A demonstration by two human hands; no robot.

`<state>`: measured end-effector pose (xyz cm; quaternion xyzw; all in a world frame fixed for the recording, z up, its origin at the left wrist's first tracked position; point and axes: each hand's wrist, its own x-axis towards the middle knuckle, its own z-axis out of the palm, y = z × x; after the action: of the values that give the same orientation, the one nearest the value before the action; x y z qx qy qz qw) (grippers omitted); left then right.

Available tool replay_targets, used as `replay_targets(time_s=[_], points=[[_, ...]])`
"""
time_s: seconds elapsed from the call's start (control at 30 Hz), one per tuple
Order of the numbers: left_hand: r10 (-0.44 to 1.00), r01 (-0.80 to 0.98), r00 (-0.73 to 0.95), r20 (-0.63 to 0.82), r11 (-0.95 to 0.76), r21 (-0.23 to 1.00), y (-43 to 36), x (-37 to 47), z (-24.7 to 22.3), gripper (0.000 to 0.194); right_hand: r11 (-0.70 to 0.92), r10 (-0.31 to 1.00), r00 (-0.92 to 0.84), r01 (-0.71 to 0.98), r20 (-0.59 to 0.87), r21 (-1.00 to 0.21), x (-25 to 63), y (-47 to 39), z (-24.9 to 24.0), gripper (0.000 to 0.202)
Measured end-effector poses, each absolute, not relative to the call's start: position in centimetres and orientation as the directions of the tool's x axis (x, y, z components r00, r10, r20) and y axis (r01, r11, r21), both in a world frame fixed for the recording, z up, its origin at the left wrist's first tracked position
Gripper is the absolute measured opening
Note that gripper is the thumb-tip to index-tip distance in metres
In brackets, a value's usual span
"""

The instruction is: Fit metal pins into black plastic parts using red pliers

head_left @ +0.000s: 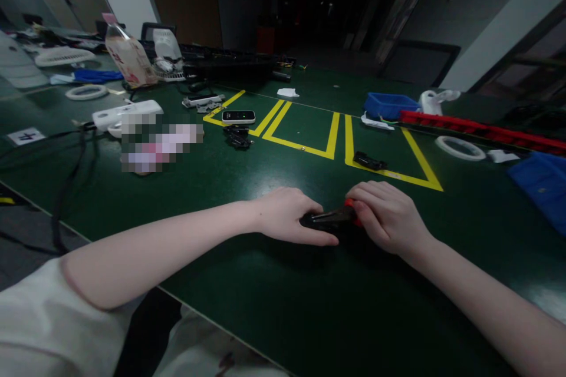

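Observation:
My right hand [384, 215] is wrapped round the red handles of a pair of pliers [333, 218], whose dark jaws point left. The jaws reach a small black part [307, 220] that my left hand [294, 216] holds between thumb and fingers, low over the green table [274, 283]. How the jaws meet the part is too dark to tell. Beyond my hands, one black piece [370, 161] lies on the yellow tape at the right, and a bundle of black pieces [237, 136] rests by the left taped outline.
A white device [239, 117] sits in the left outline. Farther right are a blue bin [389, 106], a long red strip [481, 129], a tape roll [460, 148] and another blue bin [542, 185]. At the left stand a power strip [128, 113] and a plastic bag [130, 59].

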<state>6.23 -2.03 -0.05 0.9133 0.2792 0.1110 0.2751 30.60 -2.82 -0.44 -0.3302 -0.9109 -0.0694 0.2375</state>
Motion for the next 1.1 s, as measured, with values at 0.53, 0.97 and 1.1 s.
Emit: replay_targets(time_s=[0.53, 0.97, 1.1], points=[[0.532, 0.421, 0.846, 0.030, -0.702, 0.575, -1.9, 5.9, 0.2, 0.051, 0.760, 0.595, -0.646, 0.646, 0.479, -0.074, 30.2, -3.8, -0.8, 0.028], [0.542, 0.445, 0.841, 0.016, -0.707, 0.550, -1.9, 6.2, 0.1, 0.054, 0.763, 0.599, -0.654, 0.642, 0.462, -0.080, 30.8, -3.0, -0.9, 0.033], [0.531, 0.432, 0.847, 0.021, -0.711, 0.554, -1.9, 6.1, 0.2, 0.051, 0.756, 0.603, -0.652, 0.652, 0.459, -0.068, 30.3, -3.7, -0.7, 0.031]])
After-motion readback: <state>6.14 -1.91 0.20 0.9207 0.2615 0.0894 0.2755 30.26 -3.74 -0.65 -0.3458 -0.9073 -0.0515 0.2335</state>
